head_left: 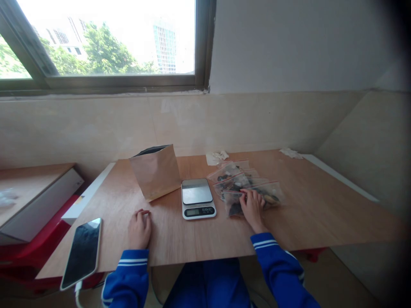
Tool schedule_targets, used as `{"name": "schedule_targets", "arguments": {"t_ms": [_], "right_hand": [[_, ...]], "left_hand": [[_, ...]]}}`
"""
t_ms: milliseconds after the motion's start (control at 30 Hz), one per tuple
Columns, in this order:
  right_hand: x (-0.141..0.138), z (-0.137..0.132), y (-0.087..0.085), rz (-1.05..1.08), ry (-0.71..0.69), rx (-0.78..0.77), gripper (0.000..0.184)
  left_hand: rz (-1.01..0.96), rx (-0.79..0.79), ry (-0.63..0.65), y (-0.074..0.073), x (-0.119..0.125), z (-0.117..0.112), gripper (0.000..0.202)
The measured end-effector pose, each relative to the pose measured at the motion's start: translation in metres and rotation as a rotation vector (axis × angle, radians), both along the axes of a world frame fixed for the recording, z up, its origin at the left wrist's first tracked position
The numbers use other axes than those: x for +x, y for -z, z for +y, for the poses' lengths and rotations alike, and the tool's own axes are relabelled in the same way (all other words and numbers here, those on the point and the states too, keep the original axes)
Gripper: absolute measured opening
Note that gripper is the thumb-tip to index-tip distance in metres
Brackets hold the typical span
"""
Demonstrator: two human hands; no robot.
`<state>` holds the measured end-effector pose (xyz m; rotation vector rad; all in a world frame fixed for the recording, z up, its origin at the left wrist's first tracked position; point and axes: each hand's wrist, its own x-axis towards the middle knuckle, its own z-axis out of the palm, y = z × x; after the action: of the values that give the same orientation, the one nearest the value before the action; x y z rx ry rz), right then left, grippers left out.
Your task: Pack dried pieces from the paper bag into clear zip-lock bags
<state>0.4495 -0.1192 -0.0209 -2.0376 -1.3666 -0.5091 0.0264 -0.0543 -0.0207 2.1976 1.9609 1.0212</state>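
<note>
My left hand (140, 229) rests on the tabletop with its fingers curled in, and nothing shows in it. My right hand (253, 207) is closed at the upper edge of a clear zip-lock bag (231, 200) with dark pieces inside. That bag lies on the near side of a pile of several overlapping zip-lock bags (236, 176) with red seal strips. Between my hands sits a white kitchen scale (197, 199); its metal plate bears nothing. Behind my left hand a brown kraft paper pouch (157, 173) stands upright, its dark mouth open. The fingertips of my right hand are partly hidden.
A phone (82, 252) with a white charging cable lies at the table's left front edge. Crumpled tissue (219, 157) is at the back, and another tissue (291, 153) farther right. To the left are a second table (35, 188) and a red stool (41, 235).
</note>
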Motion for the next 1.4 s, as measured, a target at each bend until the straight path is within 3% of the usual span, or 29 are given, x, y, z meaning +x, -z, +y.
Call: {"name": "schedule_targets", "arguments": {"t_ms": [167,300,433,533,667,800,900,1000,1100,1200,1400], "right_hand": [[0.006,-0.009,-0.037,0.042,-0.003,-0.055,0.025],[-0.008,-0.016,-0.09,0.198,-0.269,-0.127,0.024],[-0.066,-0.019,-0.137,0.373,-0.554,-0.125,0.021],[-0.122,-0.016,-0.153,0.503,-0.767,-0.129,0.018],[-0.175,-0.007,-0.149,0.713,-0.987,-0.164,0.016],[-0.202,0.005,-0.123,0.99,-1.088,-0.224,0.023],[-0.214,0.013,-0.101,1.117,-1.095,-0.261,0.021],[-0.218,0.017,-0.089,1.063,-0.997,-0.288,0.021],[-0.217,0.017,-0.091,0.877,-0.994,-0.385,0.013],[-0.216,0.017,-0.099,0.741,-1.062,-0.469,0.019],[-0.21,0.023,-0.099,0.819,-0.984,-0.367,0.019]], "left_hand": [[-0.245,-0.083,0.066,-0.015,0.009,-0.017,0.026],[-0.506,-0.192,0.226,-0.033,0.05,-0.049,0.027],[-0.755,-0.305,0.486,-0.052,0.107,-0.077,0.029],[-0.949,-0.359,0.559,-0.068,0.134,-0.081,0.034],[-1.256,-0.308,0.447,-0.081,0.133,-0.071,0.039],[-1.469,-0.306,0.326,-0.078,0.114,-0.06,0.033],[-1.467,-0.355,0.187,-0.07,0.105,-0.055,0.035],[-1.433,-0.38,0.153,-0.064,0.099,-0.05,0.036],[-1.355,-0.351,0.209,-0.061,0.094,-0.046,0.035],[-1.275,-0.32,0.222,-0.058,0.092,-0.044,0.038],[-1.165,-0.302,0.286,-0.062,0.083,-0.044,0.039]]}}
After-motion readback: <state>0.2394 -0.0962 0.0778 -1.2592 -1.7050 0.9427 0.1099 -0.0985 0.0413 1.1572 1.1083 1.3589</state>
